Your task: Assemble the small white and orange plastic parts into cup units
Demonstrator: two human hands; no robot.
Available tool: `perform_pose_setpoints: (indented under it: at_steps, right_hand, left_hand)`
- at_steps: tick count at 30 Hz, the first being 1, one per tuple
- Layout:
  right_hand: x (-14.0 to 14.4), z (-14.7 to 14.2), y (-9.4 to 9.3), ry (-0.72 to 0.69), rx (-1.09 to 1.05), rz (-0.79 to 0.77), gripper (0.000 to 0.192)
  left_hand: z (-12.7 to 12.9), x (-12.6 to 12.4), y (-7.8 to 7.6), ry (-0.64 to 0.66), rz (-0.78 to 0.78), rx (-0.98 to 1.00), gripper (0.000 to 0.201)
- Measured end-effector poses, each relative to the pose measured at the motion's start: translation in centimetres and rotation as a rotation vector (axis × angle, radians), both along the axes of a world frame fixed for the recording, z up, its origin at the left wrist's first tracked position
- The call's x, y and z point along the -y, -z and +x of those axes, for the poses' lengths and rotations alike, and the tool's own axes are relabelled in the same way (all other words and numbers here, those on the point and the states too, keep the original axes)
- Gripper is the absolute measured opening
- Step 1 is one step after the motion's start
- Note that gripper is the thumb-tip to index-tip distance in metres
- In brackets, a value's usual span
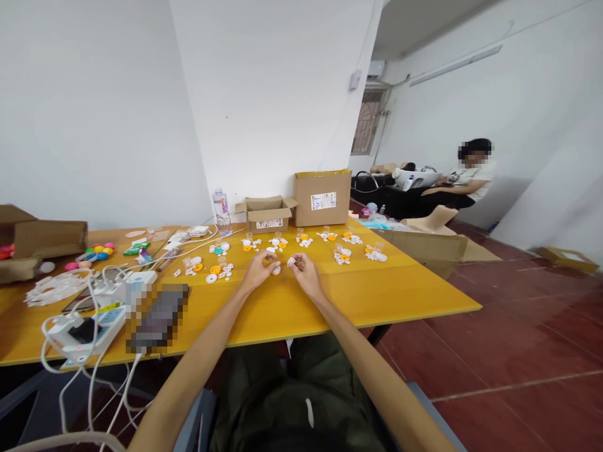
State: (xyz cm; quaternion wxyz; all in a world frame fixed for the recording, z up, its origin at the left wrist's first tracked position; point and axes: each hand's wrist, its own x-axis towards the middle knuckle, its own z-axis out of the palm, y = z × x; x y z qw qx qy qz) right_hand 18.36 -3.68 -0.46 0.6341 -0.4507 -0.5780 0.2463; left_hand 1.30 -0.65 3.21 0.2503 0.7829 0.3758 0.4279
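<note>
**Two hands, each pinching one small white part over the yellow table**

The left hand [257, 271] closes its fingertips on one small white piece [276, 270]. The right hand [305, 271] pinches another white part [291, 261] just beside it. Both hands rest low over the yellow table [377, 292], near each other but apart.

Behind them lie about ten small groups of white and orange parts [277, 242] in a loose row. Further back stand two cardboard boxes, one small and open [267, 215], one bigger [323, 198], and one water bottle [221, 212]. At the left are white cables [85, 326] and a third box [42, 242]. Another person [471, 179] sits far to the right.
</note>
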Motion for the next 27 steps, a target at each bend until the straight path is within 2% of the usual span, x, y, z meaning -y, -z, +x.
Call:
perform_pose_setpoints:
  at_steps: [4, 9, 16, 27]
  right_hand:
    - [0.1, 0.2, 0.0, 0.001, 0.009, -0.002, 0.016]
    - [0.3, 0.3, -0.2, -0.019, 0.051, 0.013, 0.022]
    - [0.4, 0.3, -0.3, -0.043, 0.018, -0.002, 0.023]
    - [0.3, 0.0, -0.1, -0.072, 0.095, 0.008, 0.023]
  left_hand:
    - [-0.2, 0.0, 0.5, -0.078, 0.014, -0.183, 0.023]
    - [-0.3, -0.1, 0.9, -0.077, -0.012, -0.325, 0.029]
    - [-0.2, -0.3, 0.9, 0.001, -0.010, -0.319, 0.012]
    - [-0.2, -0.7, 1.6, 0.114, -0.004, -0.302, 0.020]
